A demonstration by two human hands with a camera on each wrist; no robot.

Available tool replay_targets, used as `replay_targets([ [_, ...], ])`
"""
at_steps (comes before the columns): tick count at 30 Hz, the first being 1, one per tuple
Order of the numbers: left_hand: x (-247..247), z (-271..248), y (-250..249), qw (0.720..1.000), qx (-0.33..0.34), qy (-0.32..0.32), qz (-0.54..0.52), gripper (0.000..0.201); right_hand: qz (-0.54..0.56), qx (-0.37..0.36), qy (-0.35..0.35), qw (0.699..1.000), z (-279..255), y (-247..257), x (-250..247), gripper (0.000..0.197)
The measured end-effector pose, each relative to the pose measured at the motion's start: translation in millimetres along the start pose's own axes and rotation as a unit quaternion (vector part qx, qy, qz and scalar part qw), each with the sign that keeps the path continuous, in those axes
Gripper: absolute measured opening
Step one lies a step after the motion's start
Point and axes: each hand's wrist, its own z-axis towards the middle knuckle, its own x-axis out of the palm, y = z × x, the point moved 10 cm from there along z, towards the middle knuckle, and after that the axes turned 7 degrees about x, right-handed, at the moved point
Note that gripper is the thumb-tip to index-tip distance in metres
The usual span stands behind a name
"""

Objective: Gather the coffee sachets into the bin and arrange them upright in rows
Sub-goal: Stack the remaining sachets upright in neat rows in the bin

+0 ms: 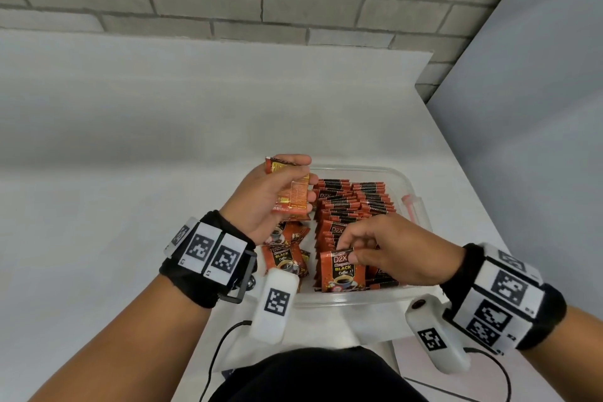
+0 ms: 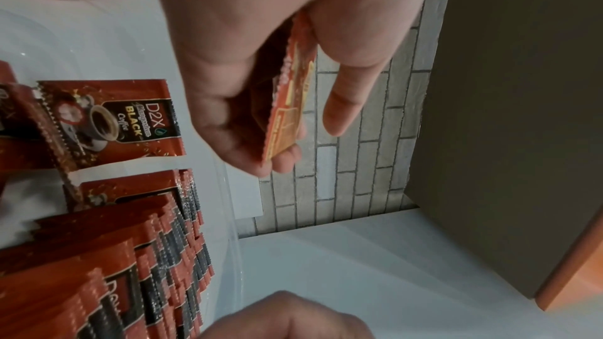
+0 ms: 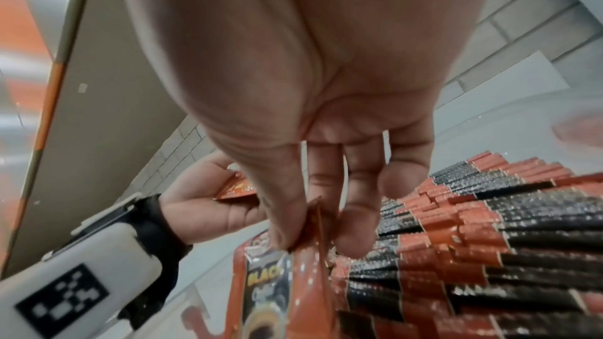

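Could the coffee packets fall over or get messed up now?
Maybe. The right hand pinches only the top edge of one sachet, so it might slip or land crooked at the front of the rows. The left hand holds a loose bunch of sachets above the bin; one could slide out. A few flat sachets lie on the bin's left side and might get in the way of a new row.

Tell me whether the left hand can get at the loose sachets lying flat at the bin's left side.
Probably not yet: the left hand hovers right above the loose sachets with nothing between, but it already grips a sachet, so its fingers are taken.
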Motion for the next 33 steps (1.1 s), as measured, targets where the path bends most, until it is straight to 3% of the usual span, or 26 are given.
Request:
replay_targets([
  [6,0,-1,0,1.0,-0.002,0.001,0.005,0.018,-0.094,-0.003,0.008,0.995,-4,-1,19,0.011],
  [9,0,-2,0,1.0,0.0,0.0,0.012,0.017,-0.159,-0.013,-0.02,0.987,-6,1,24,0.011],
  [18,2,-3,0,1.0,0.002,0.005,0.012,0.016,-0.201,-0.023,-0.016,0.979,0,4,30,0.004],
  [26,2,-7,3,1.0,-0.004,0.0,-0.014,0.017,-0.187,-0.009,0.021,0.982,4,1,34,0.007],
  [30,10,-11,6,0.997,-0.028,0.024,-0.069,0.022,-0.118,0.007,0.029,0.993,1,-2,25,0.005],
  [33,18,-14,6,0.997,-0.031,0.042,-0.063,0.018,-0.045,-0.008,-0.009,0.999,-4,4,4,0.006],
])
